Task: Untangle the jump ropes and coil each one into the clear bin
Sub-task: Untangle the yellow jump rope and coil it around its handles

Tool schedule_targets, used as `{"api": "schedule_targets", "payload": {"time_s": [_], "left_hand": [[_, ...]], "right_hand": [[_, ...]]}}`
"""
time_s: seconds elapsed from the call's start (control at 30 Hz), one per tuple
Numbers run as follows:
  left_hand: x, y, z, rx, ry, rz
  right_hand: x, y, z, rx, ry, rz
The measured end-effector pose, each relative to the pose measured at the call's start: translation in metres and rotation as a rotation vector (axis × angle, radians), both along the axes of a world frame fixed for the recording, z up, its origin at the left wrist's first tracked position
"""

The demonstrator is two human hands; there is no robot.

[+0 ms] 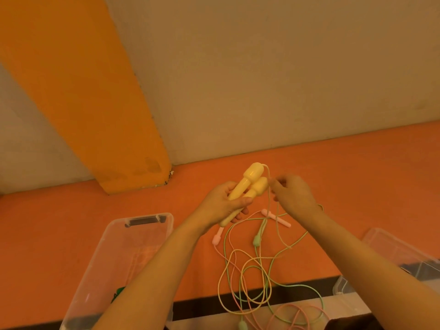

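Note:
My left hand (222, 203) grips the two yellow jump-rope handles (250, 182) side by side, raised above the orange surface. My right hand (294, 194) pinches the yellow cord (269, 184) just below the handle tops. The yellow cord hangs down into a tangle of yellow, green and pink cords (252, 277). Two pink handles (276, 217) (217, 236) and a green handle (257, 240) lie under my hands. Another green handle (242, 326) shows at the bottom edge. A clear bin (145, 219) stands at the left.
A second clear container (390, 244) sits at the right, partly behind my right forearm. The orange surface (71, 210) ends at a front edge with a dark strip (202, 308). A wall with an orange stripe (83, 91) rises behind.

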State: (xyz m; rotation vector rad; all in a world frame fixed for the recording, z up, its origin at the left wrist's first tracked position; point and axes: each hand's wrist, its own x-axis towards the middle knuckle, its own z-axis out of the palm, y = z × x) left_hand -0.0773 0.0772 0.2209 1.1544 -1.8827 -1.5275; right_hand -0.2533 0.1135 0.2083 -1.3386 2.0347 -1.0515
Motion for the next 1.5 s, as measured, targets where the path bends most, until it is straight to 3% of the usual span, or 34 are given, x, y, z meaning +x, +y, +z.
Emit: {"api": "schedule_targets", "payload": {"time_s": [0.17, 0.27, 0.4, 0.77, 1.03, 1.13, 1.33, 1.43, 1.5], "left_hand": [[0.000, -0.002, -0.001, 0.018, -0.001, -0.002], [0.002, -0.002, 0.000, 0.047, -0.002, -0.047], [0.003, -0.002, 0.001, 0.084, -0.021, -0.142], [-0.012, -0.006, -0.008, 0.054, -0.139, -0.265], [-0.032, -0.001, -0.016, -0.051, -0.150, -0.224], [-0.036, 0.000, -0.020, -0.218, -0.176, -0.193], [-0.033, -0.010, -0.031, -0.749, -0.473, -0.202], [-0.027, -0.014, -0.036, -1.021, -0.515, -0.128], [-0.024, -0.015, -0.035, -1.104, -0.525, -0.076]], "right_hand": [[-0.005, -0.001, -0.005, -0.232, 0.206, 0.073], [-0.007, 0.004, -0.004, -0.231, 0.464, 0.262], [-0.008, 0.007, -0.007, -0.262, 0.662, 0.406], [-0.025, 0.013, -0.009, -0.203, 0.486, 0.523], [-0.041, 0.024, -0.003, -0.052, 0.547, 0.480], [-0.045, 0.027, -0.003, -0.056, 0.536, 0.451], [-0.047, 0.028, 0.000, -0.048, 0.519, 0.354], [-0.039, 0.027, 0.003, -0.038, 0.513, 0.324], [-0.034, 0.025, 0.003, -0.035, 0.509, 0.314]]}}
